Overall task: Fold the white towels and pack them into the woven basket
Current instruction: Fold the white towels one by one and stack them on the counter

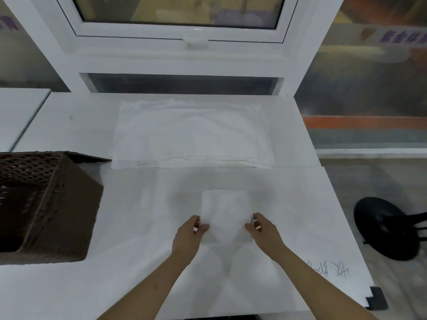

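Both hands, left (188, 234) and right (265, 229), pinch the sides of a small folded towel (226, 213) lying on the table (138, 227), right of the basket (46, 204), with unfolded towels (191, 135) beyond.

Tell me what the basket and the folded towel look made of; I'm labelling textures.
The woven basket: dark brown wicker or plastic rattan, matte, with an open lattice weave. The folded towel, held by both hands: soft white cloth, probably cotton, matte and faintly creased.
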Tool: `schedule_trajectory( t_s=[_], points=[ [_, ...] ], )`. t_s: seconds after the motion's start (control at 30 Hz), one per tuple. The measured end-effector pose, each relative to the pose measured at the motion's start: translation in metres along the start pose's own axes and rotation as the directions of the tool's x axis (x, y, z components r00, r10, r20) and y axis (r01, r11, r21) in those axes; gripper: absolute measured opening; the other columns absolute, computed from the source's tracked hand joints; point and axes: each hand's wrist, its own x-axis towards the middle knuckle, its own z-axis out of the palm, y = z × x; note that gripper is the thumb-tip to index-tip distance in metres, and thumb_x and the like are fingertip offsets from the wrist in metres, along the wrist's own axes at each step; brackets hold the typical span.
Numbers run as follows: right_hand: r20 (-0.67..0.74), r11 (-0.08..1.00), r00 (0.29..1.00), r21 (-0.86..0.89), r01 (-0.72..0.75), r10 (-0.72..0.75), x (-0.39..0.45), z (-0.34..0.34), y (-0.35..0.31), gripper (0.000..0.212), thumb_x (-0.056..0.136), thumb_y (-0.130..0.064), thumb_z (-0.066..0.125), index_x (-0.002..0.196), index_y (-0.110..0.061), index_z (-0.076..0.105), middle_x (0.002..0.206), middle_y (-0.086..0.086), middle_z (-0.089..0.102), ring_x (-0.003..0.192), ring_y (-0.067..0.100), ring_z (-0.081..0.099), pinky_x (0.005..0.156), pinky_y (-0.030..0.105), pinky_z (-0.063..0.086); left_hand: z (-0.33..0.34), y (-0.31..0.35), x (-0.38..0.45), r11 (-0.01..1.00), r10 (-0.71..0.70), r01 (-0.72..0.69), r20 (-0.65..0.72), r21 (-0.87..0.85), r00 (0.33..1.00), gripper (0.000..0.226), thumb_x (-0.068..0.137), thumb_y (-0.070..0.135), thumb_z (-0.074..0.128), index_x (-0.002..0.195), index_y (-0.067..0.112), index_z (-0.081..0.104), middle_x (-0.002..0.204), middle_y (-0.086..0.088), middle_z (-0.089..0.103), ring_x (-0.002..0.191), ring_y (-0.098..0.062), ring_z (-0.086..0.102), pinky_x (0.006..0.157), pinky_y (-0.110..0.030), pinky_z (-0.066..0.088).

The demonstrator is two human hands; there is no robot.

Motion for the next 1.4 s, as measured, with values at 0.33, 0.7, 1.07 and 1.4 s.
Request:
schedule_trajectory(
  t_s=[0.33,0.7,1.07,1.4],
  points=[
    [-0.101,0.971,0.978,-0.136,-0.194,0.181,0.054,0.029,0.012,0.012,0.095,-0.045,0.057,0.094,-0.034,0.055,0.087,-0.011,0.067,0.076,0.015,0.067,0.073,0.039,0.059,0.026,-0.004,0.064,0.962,-0.222,0.237,-0.12,0.133,0.968,0.021,0.097,0.044,0.058,0.109,0.028,0.053,0.1,0.007,0.065,0.083,-0.017,0.065,0.074,-0.037,0.054],
    [0.225,0.621,0.875,-0.63,0.466,-0.429,0.058,0.033,0.037,0.065,0.107,-0.051,0.024,0.164,-0.022,0.011,0.172,-0.004,-0.003,0.158,0.015,-0.005,0.127,0.038,0.017,0.068,-0.025,0.055,0.592,0.418,-0.401,0.16,0.699,0.894,0.056,0.108,0.048,0.019,0.161,0.027,0.021,0.17,-0.005,0.006,0.157,-0.029,0.001,0.125,-0.05,0.016],
    [0.431,0.538,0.858,-0.67,0.511,-0.278,0.066,0.031,0.054,0.073,0.106,-0.059,0.017,0.16,-0.026,-0.019,0.164,-0.009,-0.034,0.152,0.011,-0.03,0.127,0.036,-0.004,0.082,-0.045,0.056,0.47,0.309,-0.344,0.214,0.813,0.927,0.062,0.106,0.055,0.014,0.161,0.035,-0.008,0.169,-0.004,-0.016,0.156,-0.029,-0.012,0.118,-0.069,0.01],
    [0.55,0.398,0.779,-0.669,0.627,-0.301,0.04,0.064,0.04,0.079,0.103,-0.068,0.016,0.161,-0.025,-0.017,0.166,-0.003,-0.029,0.155,0.021,-0.022,0.126,0.043,-0.001,0.048,-0.069,0.002,0.565,0.214,-0.225,0.123,0.794,0.969,0.061,0.106,0.057,0.015,0.161,0.037,-0.005,0.169,0.0,-0.015,0.156,-0.025,-0.014,0.119,-0.064,0.005]
  ],
)
